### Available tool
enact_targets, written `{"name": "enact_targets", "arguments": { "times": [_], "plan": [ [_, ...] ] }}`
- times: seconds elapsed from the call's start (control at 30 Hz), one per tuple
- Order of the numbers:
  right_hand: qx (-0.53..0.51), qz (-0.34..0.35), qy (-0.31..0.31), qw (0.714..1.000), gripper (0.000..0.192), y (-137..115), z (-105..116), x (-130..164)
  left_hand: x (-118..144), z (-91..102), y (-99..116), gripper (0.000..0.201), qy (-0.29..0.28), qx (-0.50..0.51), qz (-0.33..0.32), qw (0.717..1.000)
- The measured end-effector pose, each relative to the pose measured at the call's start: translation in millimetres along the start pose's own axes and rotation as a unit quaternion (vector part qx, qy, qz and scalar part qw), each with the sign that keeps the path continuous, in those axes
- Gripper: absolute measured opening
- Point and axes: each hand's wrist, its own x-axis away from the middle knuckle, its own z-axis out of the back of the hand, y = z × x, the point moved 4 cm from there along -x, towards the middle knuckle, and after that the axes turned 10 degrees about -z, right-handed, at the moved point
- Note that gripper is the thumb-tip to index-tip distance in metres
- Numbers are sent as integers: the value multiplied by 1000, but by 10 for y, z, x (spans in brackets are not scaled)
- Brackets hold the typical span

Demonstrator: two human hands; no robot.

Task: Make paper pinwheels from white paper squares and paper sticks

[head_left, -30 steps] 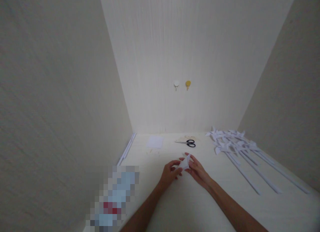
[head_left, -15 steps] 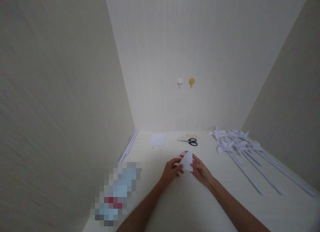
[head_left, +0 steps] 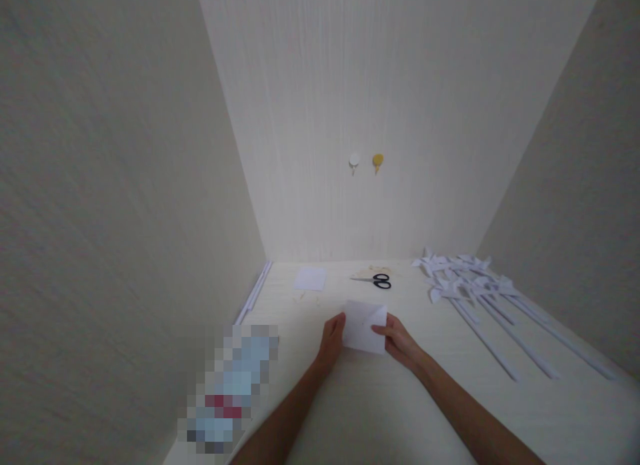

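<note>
Between my two hands is a square sheet of white paper [head_left: 361,333], opened out flat, with a faint crease and a tiny dark dot near its middle. My left hand [head_left: 332,338] is closed on its left edge. On the right edge, my right hand [head_left: 400,338] pinches it, thumb on top of the sheet and the other fingers partly hidden behind. Beyond the sheet, scissors [head_left: 375,280] with black handles lie on the white table [head_left: 360,398], their blades pointing left.
Another white paper square [head_left: 310,278] lies at the back. White paper pinwheels [head_left: 460,278] on rolled paper sticks are heaped on the right. More paper sticks [head_left: 254,293] rest along the left wall, near a blurred-out object [head_left: 233,388]. Two hooks [head_left: 378,160] hang on the back wall.
The paper was folded to a triangle-like shape and is now spread into a square. My left hand has shifted to its left edge. The view has moved slightly.
</note>
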Motion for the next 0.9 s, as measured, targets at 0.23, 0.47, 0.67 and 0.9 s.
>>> {"name": "enact_targets", "arguments": {
  "times": [0.23, 0.47, 0.67, 0.9],
  "plan": [
    [10, -12, 11, 1000, 33, 4, -3, -2, -27, 58, 67, 45, 33, -48, -50, 997],
    [-7, -28, 41, 999, 24, 20, 11, -7, 17, 18, 92, 34, 13, -33, -34, 999],
    [-20, -6, 75, 997, 27, 10, 15, -2, 48, -75, 65, 44, -46, 30, 1, 998],
    [-66, -6, 87, 994, 18, -3, 70, -30, 32, -7, 100, 35, 19, 34, 20, 999]
  ]
}}
